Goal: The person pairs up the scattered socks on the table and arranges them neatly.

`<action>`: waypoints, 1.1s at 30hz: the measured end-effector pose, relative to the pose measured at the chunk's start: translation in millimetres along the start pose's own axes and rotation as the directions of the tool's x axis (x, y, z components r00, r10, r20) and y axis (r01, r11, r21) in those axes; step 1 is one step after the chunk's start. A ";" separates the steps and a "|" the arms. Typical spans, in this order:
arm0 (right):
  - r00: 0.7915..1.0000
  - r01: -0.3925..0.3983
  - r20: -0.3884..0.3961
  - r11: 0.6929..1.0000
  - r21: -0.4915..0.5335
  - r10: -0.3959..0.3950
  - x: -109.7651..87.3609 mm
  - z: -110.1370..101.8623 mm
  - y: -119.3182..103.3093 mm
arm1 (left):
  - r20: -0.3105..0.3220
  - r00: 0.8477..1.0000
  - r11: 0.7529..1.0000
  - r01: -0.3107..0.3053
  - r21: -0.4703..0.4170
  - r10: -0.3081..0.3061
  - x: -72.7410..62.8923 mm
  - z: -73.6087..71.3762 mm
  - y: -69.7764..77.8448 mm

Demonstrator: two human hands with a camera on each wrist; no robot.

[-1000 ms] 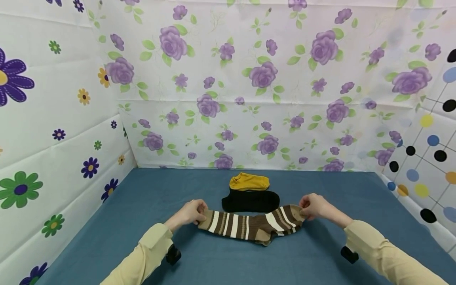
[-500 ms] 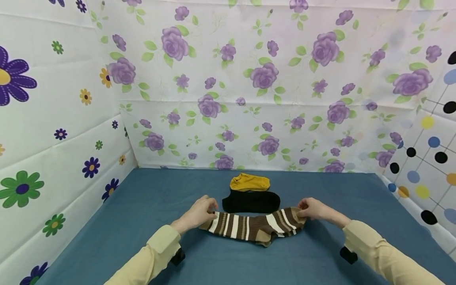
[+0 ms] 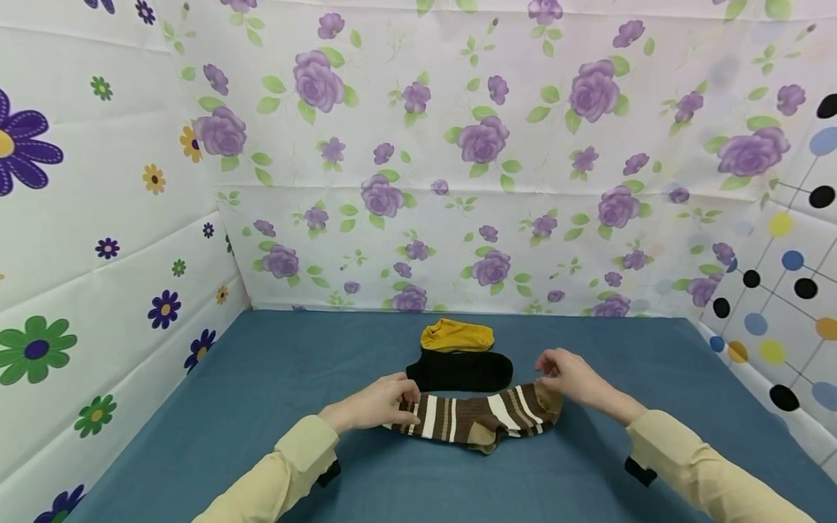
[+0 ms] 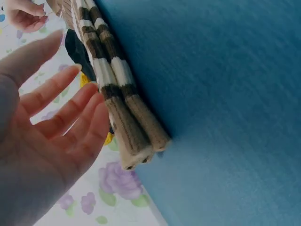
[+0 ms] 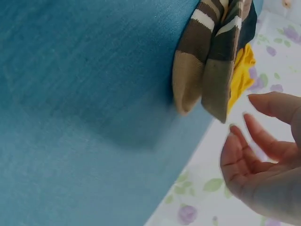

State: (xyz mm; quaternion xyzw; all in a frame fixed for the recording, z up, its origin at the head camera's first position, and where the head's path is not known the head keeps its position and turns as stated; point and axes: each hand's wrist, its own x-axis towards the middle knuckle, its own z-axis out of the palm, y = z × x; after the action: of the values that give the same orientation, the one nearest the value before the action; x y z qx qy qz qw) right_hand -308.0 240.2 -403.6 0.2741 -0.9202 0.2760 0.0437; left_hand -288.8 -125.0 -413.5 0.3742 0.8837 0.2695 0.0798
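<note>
A pair of brown socks (image 3: 458,419) with white and tan stripes lies stretched sideways on the blue table, one sock on top of the other. My left hand (image 3: 386,402) hovers over the cuff end, its fingers apart and relaxed. In the left wrist view the two tan cuffs (image 4: 136,127) lie beside the loose fingers, nothing gripped. Over the toe end is my right hand (image 3: 572,378), loosely bent and holding nothing. The right wrist view shows the tan toes (image 5: 188,84) apart from the fingertips (image 5: 254,97).
Just behind the striped socks lies a black sock (image 3: 461,371), and behind that a yellow sock (image 3: 458,335). Blue cloth covers the table (image 3: 314,341). Flower-printed sheets (image 3: 418,145) hang at the back and sides.
Both hands have let go of the striped socks' ends. My left hand has moved right over the cuffs, while my right hand has lifted slightly off the toes. The socks stay in place.
</note>
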 end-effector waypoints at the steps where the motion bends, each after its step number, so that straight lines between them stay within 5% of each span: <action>1: 1.000 0.031 -0.002 1.000 -0.003 -0.031 0.4 1.1 -2.2 | 0.017 1.000 1.000 0.001 -0.004 -0.001 -0.2 0.1 0.2; 7: 0.974 0.168 0.150 0.985 0.026 -0.170 -2.5 12.6 -8.7 | 0.116 0.993 0.999 0.026 0.042 -0.031 -1.3 1.7 -0.4; 13: 0.955 0.179 0.237 0.984 0.006 -0.176 -6.5 19.5 -9.6 | 0.100 0.995 0.995 0.002 0.098 -0.011 0.2 2.0 -0.2; 23: 0.961 0.167 0.232 0.985 -0.049 -0.151 -8.6 22.2 -15.6 | 0.090 0.996 0.986 -0.019 0.165 0.004 0.8 1.7 -3.8; 28: 0.958 0.154 0.250 0.987 -0.039 -0.139 -7.2 19.9 -15.9 | 0.096 0.995 0.993 -0.009 0.115 -0.002 0.1 -3.1 -0.7; 33: 0.974 0.187 0.142 0.980 -0.062 -0.177 -3.0 8.8 -12.4 | -0.058 0.998 0.987 -0.014 0.163 0.024 2.7 -18.1 3.8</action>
State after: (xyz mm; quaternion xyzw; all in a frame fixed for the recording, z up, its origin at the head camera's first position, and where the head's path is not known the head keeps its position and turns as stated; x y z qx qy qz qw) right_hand -298.3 228.4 -405.7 0.3735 -0.9018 0.2169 0.0163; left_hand -294.6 -128.5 -396.0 0.3797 0.9011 0.2085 0.0198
